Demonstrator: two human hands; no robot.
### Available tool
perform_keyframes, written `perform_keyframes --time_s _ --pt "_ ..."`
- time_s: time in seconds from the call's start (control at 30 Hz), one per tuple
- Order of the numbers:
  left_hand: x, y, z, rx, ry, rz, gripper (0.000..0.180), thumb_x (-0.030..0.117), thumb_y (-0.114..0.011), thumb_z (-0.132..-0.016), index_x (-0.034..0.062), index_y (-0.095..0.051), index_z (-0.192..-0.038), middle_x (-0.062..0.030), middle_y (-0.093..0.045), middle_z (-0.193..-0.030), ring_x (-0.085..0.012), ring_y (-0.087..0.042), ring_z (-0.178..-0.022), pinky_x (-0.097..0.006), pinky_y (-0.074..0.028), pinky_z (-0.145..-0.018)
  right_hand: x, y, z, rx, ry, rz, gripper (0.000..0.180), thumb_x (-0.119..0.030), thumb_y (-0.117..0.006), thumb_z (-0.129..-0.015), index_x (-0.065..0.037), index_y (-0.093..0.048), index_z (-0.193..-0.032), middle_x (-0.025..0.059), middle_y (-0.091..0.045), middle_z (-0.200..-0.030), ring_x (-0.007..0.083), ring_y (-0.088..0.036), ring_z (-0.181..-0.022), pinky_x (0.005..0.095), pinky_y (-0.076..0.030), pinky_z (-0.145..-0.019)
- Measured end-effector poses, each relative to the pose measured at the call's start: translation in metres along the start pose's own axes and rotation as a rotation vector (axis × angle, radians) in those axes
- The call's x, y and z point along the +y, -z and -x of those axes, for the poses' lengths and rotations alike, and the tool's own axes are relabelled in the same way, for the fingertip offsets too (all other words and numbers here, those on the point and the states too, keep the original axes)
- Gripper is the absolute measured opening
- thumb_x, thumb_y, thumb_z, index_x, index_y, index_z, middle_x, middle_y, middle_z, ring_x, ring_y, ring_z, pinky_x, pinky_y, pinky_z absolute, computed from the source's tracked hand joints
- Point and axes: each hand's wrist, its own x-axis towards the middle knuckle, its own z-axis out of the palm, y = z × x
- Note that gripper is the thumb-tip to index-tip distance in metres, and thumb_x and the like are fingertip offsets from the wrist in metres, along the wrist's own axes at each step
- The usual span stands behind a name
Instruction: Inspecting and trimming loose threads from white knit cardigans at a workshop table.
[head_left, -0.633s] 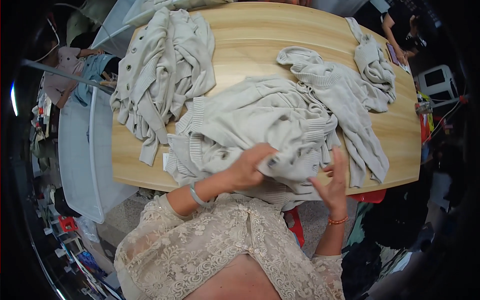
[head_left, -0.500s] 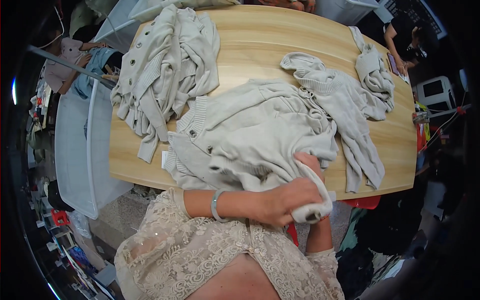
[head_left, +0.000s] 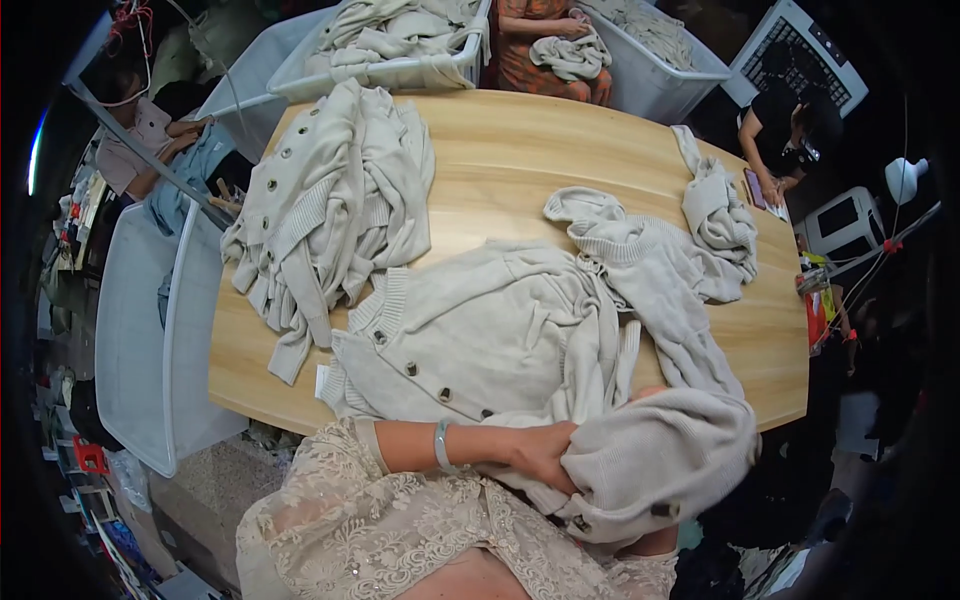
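Observation:
A light grey-beige knit cardigan (head_left: 480, 330) with dark buttons lies across the near half of the table, its ribbed edge to the left. Its near right part is lifted and bunched over the table's front edge, with buttons showing on it. My left hand (head_left: 548, 452), below a pale bangle, grips this raised fabric at its left side, fingertips tucked into the knit. Of my right hand (head_left: 650, 391), only a bit of skin shows above the bunched cloth. The fabric covers its fingers, and the forearm emerges underneath.
Stacked buttoned cardigans (head_left: 345, 190) lie on the wooden table (head_left: 500, 140) at left. More knitwear (head_left: 650, 245) lies at right, beside a rolled knit piece (head_left: 720, 225). Plastic bins (head_left: 135, 340) stand at left and behind. Co-workers sit at the far side, one holding a knit garment (head_left: 572, 52).
Both hands have shifted with the cardigan's near part, which has swung right and spread into a larger bunch, covering most of my right hand. The view has tilted up, showing more beyond the table.

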Motion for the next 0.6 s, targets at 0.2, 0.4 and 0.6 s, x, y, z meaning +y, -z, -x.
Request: perform_keyframes --time_s 0.2,0.4,0.6 --pt "-0.011 0.016 0.028 0.462 0.51 0.246 0.07 0.029 -0.082 -0.07 -0.0011 -0.055 -0.127 -0.0096 -0.061 -0.125 -0.0211 -0.058 -0.114 -0.032 -0.042 -0.1 0.054 0.105 -0.05 0.102 0.036 1.137 0.03 -0.014 -0.059 -0.088 0.005 -0.062 -0.111 0.0125 -0.069 -0.1 0.0164 -0.064 -0.089 0.0318 -0.051 -0.08" --pt "0.018 0.087 0.065 0.641 0.4 0.788 0.047 0.026 -0.073 -0.084 0.0015 -0.059 -0.122 -0.0077 -0.065 -0.116 -0.0175 -0.065 -0.098 -0.032 -0.053 -0.085 0.078 0.099 -0.067 0.173 -0.097 0.99 0.035 -0.014 -0.064 -0.087 0.007 -0.059 -0.115 0.0145 -0.07 -0.095 0.016 -0.066 -0.084 0.0283 -0.052 -0.077" --pt "0.198 0.283 0.075 0.99 -0.282 0.302 0.041 0.031 -0.051 -0.098 0.0057 -0.053 -0.13 -0.0073 -0.061 -0.123 -0.0185 -0.061 -0.106 -0.034 -0.049 -0.095 0.055 0.054 -0.082 0.16 -0.001 1.044 0.032 -0.015 -0.065 -0.089 0.002 -0.061 -0.115 0.0105 -0.069 -0.089 0.0121 -0.063 -0.074 0.0262 -0.051 -0.068"
